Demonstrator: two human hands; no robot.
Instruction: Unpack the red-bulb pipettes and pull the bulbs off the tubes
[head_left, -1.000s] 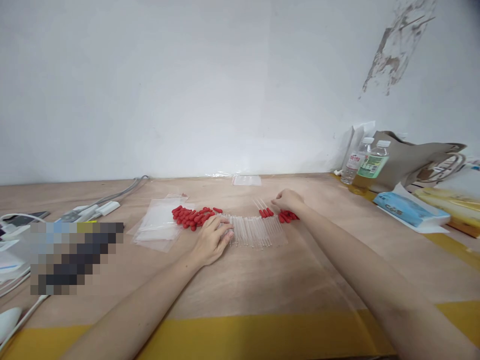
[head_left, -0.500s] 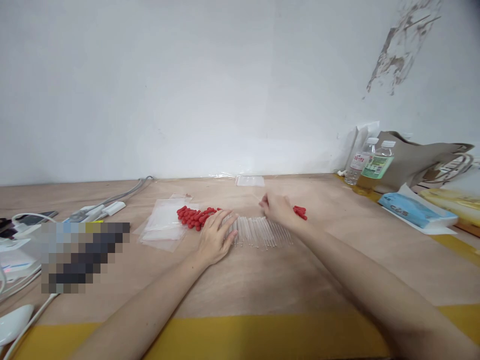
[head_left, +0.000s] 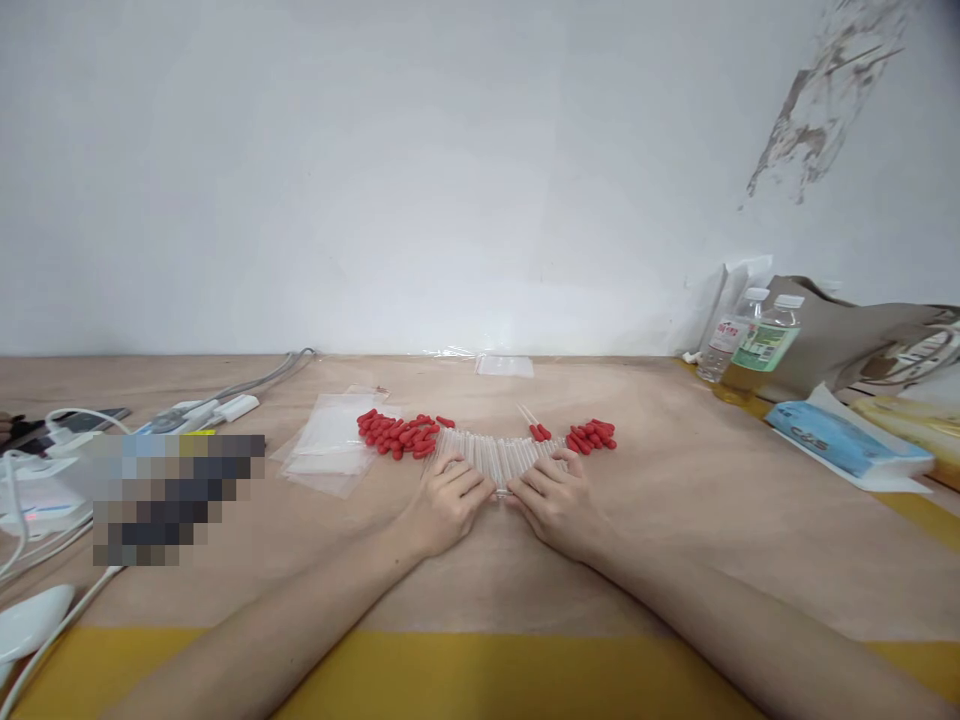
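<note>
A row of thin clear tubes (head_left: 499,453) lies side by side on the brown table, with both my hands at its near end. My left hand (head_left: 454,500) has its fingers curled over the row's left side, and my right hand (head_left: 555,500) presses in the same way from the right. Both thumbs point inward along the near ends of the tubes. Left of the row is a heap of red rubber bulbs (head_left: 397,435). A smaller group of red bulbs (head_left: 592,436) lies to the right. Two red bulbs with thin clear tips (head_left: 539,432) rest just behind the row.
Clear plastic bags (head_left: 330,440) lie on the left, and another small bag (head_left: 505,366) is by the wall. Cables and a power strip (head_left: 199,412) are farther left. On the right stand two bottles (head_left: 761,345), a tissue pack (head_left: 847,435) and a grey bag (head_left: 825,330).
My right hand has come back from behind the row to its near right side, leaving two tipped red bulbs in view. My left hand has shifted nearer and curled onto the tubes.
</note>
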